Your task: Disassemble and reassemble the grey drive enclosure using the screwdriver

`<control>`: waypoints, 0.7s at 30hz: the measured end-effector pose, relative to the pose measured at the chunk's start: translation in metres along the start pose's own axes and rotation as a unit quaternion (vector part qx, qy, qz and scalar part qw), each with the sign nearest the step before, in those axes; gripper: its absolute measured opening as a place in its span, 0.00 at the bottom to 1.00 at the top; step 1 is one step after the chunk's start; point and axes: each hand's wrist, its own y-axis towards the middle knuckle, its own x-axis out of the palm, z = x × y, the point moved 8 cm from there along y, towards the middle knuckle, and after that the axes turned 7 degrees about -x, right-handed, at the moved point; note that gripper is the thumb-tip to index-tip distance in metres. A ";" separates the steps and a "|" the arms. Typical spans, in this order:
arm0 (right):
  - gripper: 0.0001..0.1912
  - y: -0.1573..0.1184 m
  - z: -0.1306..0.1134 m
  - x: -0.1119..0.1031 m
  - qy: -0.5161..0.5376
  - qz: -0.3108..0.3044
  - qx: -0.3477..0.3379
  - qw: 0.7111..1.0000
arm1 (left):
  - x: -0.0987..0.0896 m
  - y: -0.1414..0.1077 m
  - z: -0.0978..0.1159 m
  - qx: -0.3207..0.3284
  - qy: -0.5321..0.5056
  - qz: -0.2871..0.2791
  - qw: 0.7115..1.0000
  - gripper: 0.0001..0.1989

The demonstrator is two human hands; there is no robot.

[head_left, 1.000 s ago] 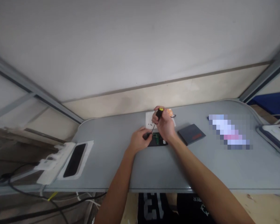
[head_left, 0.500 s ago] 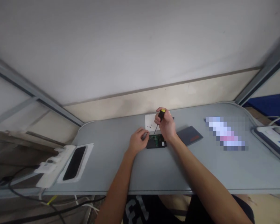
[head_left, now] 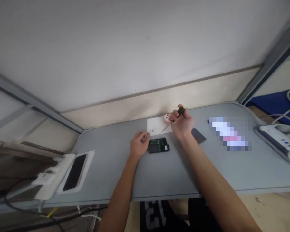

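My right hand [head_left: 183, 124] is closed round a screwdriver [head_left: 181, 111] with a black and yellow handle. Its thin shaft slants down to the left, over a white sheet of paper [head_left: 157, 122]. Several tiny dark screws [head_left: 152, 130] lie on that sheet. My left hand [head_left: 138, 145] rests at the left edge of an opened black device with a green circuit board [head_left: 160, 145]. Its fingers are pinched, with a small greyish thing between them that I cannot make out. A dark flat cover [head_left: 198, 137] with reddish marking lies partly behind my right hand.
A small white and orange round object [head_left: 167, 118] stands at the paper's far right. On the left are a phone [head_left: 74, 172] and a white power strip [head_left: 53, 177]. A blurred-out screen [head_left: 229, 133] and a white-grey device [head_left: 277, 138] with cables are at right.
My right hand has lifted the screwdriver off the circuit board and moved it right, over the paper, tilting it. The round object and more paper now show. My left hand stays beside the device.
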 end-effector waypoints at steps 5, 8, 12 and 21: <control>0.09 0.007 -0.006 -0.014 0.054 0.032 0.003 0.998 | -0.005 -0.003 0.004 0.006 -0.004 0.040 0.999 0.10; 0.09 0.011 -0.013 -0.021 0.047 0.028 -0.005 0.998 | -0.006 -0.007 0.008 0.011 0.001 0.046 0.999 0.10; 0.08 0.017 -0.020 -0.032 0.053 0.038 -0.006 0.998 | -0.004 0.000 0.021 0.014 0.046 0.022 0.999 0.11; 0.08 0.025 -0.026 -0.060 0.089 0.088 0.013 0.992 | 0.055 0.061 0.065 0.068 0.166 -0.151 0.972 0.10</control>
